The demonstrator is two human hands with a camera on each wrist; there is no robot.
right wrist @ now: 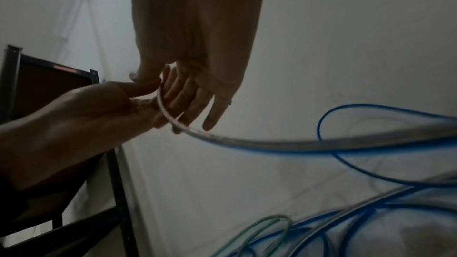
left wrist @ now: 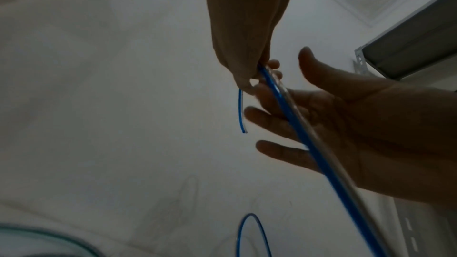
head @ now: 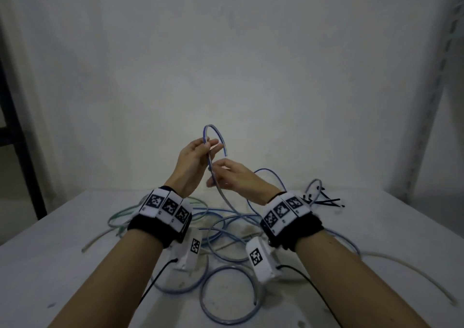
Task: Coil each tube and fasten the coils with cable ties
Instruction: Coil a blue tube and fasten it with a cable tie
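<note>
I hold a blue tube [head: 216,127] up above the table. My left hand [head: 200,151] pinches it a little below its free end, which arcs over and hangs down at the right. In the left wrist view the left hand [left wrist: 249,69] grips the tube [left wrist: 319,155] between thumb and fingers. My right hand [head: 233,177] is just below, fingers spread and fairly straight, and the tube lies across its palm [left wrist: 346,130]. The rest of the tube drops to the table in loose loops [head: 226,297]. Black cable ties [head: 326,200] lie behind my right wrist.
A green tube [head: 120,218] lies on the white table [head: 50,265] at the left, and a pale tube [head: 414,275] trails off to the right. A dark shelf frame [head: 22,151] stands at the left, a light metal rack [head: 437,101] at the right, a wall behind.
</note>
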